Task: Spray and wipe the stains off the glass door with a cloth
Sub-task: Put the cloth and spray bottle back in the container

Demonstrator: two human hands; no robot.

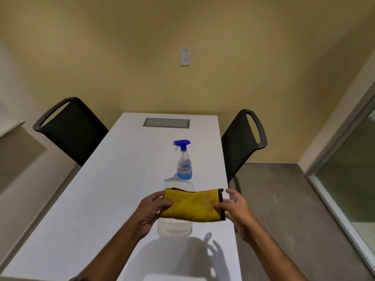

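Above the white counter (85, 199) both hands' grip, left hand (151, 207) and right hand (235, 207), pinched the yellow cloth (191, 205); folding it flat would likely wipe best.

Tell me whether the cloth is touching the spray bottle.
Apart. The head view shows the cloth held up by the left hand and right hand, with bare table visible between it and the spray bottle.

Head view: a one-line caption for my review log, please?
Both hands, left hand and right hand, hold a folded yellow cloth above a white table; spray bottle stands behind.
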